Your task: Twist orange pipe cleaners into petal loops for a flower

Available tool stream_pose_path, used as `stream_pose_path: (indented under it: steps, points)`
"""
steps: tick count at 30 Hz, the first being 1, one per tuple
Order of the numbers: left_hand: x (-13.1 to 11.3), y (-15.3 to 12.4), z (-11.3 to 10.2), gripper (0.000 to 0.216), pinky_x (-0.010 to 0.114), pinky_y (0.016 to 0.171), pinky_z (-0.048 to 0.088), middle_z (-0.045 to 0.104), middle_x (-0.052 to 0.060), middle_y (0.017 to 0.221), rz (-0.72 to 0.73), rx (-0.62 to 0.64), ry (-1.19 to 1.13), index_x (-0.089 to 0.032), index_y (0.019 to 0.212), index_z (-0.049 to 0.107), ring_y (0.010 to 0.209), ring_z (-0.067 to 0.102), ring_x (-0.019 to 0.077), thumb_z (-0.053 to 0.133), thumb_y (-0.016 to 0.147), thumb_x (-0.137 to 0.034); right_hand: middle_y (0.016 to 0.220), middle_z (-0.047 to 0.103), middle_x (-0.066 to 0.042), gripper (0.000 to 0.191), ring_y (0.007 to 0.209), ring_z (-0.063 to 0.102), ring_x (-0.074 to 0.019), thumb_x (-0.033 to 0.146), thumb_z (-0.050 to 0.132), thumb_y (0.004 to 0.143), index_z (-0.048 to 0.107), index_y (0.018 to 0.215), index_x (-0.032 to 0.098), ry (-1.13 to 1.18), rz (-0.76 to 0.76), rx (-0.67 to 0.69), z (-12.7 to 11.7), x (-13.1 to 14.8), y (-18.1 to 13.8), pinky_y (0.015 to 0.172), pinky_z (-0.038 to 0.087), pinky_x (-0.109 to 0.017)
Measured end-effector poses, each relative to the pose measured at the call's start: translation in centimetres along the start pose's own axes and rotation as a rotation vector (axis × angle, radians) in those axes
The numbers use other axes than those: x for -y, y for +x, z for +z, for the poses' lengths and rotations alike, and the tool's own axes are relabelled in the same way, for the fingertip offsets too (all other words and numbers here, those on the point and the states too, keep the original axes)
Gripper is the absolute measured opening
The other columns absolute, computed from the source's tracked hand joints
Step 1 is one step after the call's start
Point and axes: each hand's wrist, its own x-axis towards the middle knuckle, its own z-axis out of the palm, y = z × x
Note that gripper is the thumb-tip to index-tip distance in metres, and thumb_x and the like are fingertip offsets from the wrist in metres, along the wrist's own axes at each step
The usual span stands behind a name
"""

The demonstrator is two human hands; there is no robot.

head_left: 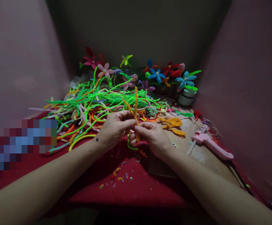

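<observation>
Left hand (114, 127) and right hand (153, 136) — both pinched closed on forked orange strand (136, 101) above red counter (126, 189); fork's base hidden in grip, lower end hard to make out. Right forearm (203, 179) covers part of cardboard (161, 168). Green strands (86, 99) overlap — many ends untraceable. Pixelated patch (21, 147) masks left.

two hands (113, 128), one pink glue gun (212, 144), one pale container (186, 98)

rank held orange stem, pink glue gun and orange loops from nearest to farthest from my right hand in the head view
1. held orange stem: at the fingertips of your right hand
2. orange loops: just beyond, rightward
3. pink glue gun: farther right
</observation>
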Motion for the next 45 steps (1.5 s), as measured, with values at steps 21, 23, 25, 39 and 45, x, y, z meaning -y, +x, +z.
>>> stream_pose_path:
  steps: [21, 23, 25, 39, 45]
  points:
    - [0.3, 0.2, -0.7, 0.024, 0.019, 0.051, 0.044, 0.059, -0.001, 0.069, -0.056, 0.106, -0.202, -0.015, 0.090, 0.062, 0.056, 0.055, 0.0083, 0.070, 0.067, -0.017, 0.058, 0.067, -0.004, 0.019, 0.048, 0.063, -0.0122, 0.026, 0.072, 0.066, 0.062, 0.069, 0.011, 0.130, 0.059, -0.009, -0.3, 0.2, 0.0, 0.051, 0.051, -0.024]
    - [0.1, 0.0, -0.2, 0.031, 0.018, 0.050, 0.045, 0.058, -0.002, 0.070, -0.039, 0.078, -0.322, -0.016, 0.096, 0.060, 0.054, 0.054, 0.0070, 0.070, 0.066, -0.012, 0.058, 0.067, -0.003, 0.020, 0.047, 0.062, -0.0119, 0.028, 0.072, 0.065, 0.061, 0.068, 0.011, 0.131, 0.040, -0.046, 0.0, 0.3, -0.1, 0.050, 0.051, -0.023]
    - [-0.3, -0.2, 0.2, 0.038, 0.016, 0.049, 0.045, 0.058, -0.003, 0.073, -0.019, 0.028, -0.420, -0.017, 0.096, 0.059, 0.055, 0.053, 0.0055, 0.070, 0.063, -0.006, 0.056, 0.066, -0.003, 0.021, 0.046, 0.061, -0.0116, 0.029, 0.072, 0.065, 0.060, 0.067, 0.011, 0.126, 0.041, -0.090, 0.1, 0.4, -0.1, 0.048, 0.050, -0.022]
    - [0.4, 0.2, -0.5, 0.015, 0.020, 0.046, 0.045, 0.061, 0.002, 0.064, -0.251, 0.097, -0.249, -0.013, 0.075, 0.062, 0.051, 0.057, 0.0093, 0.071, 0.069, -0.022, 0.055, 0.065, -0.002, 0.023, 0.047, 0.061, -0.0115, 0.031, 0.073, 0.064, 0.060, 0.066, 0.012, 0.090, 0.025, -0.074, -0.1, 0.3, 0.0, 0.048, 0.050, -0.023]
    - [-0.1, 0.0, 0.0, 0.014, 0.018, 0.039, 0.038, 0.054, -0.001, 0.049, -0.222, 0.118, -0.180, -0.011, 0.064, 0.059, 0.041, 0.050, 0.0075, 0.067, 0.072, -0.020, 0.062, 0.068, -0.004, 0.020, 0.050, 0.062, -0.0120, 0.029, 0.071, 0.067, 0.065, 0.072, 0.011, 0.104, 0.039, 0.044, -0.6, 0.2, -0.1, 0.053, 0.051, -0.026]
